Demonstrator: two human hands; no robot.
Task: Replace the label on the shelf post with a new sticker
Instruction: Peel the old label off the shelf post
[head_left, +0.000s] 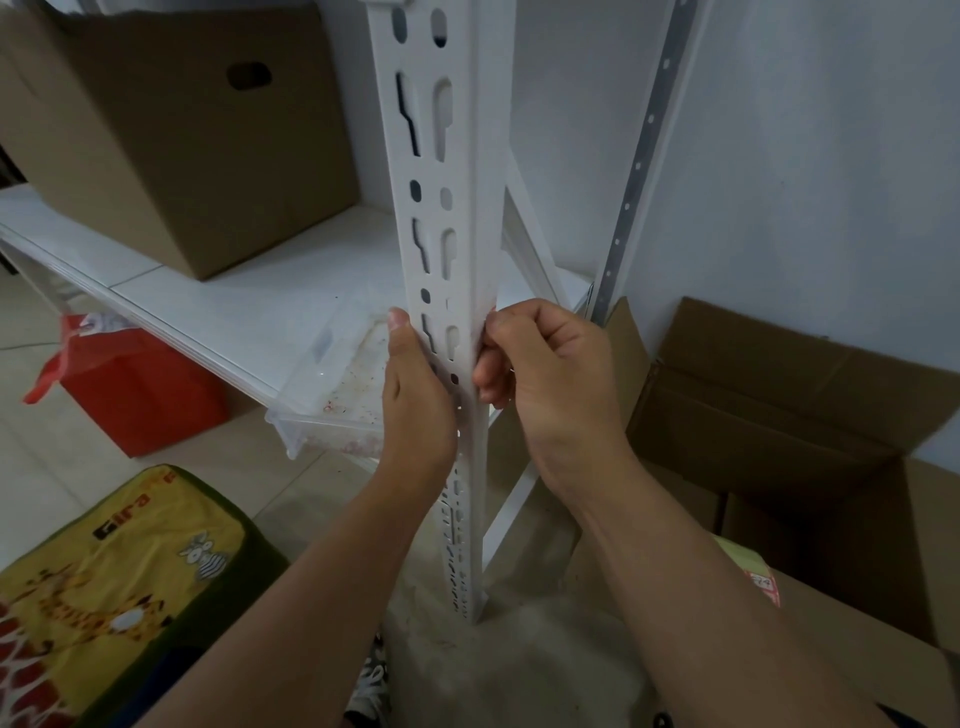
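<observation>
A white slotted metal shelf post (457, 208) runs down the middle of the head view. My left hand (415, 400) lies against the post's left edge, thumb pointing up along it. My right hand (545, 374) is at the post's right edge with fingers curled, fingertips pressed to the corner of the post at about shelf height. I cannot tell whether a label or sticker sits under the fingertips; none shows on the post.
A white shelf board (218, 306) carries a brown cardboard box (182, 135) and a clear plastic tray (332, 395). A red bag (135, 389) stands on the floor. An open cardboard box (810, 431) sits at right, a yellow printed cushion (119, 587) at lower left.
</observation>
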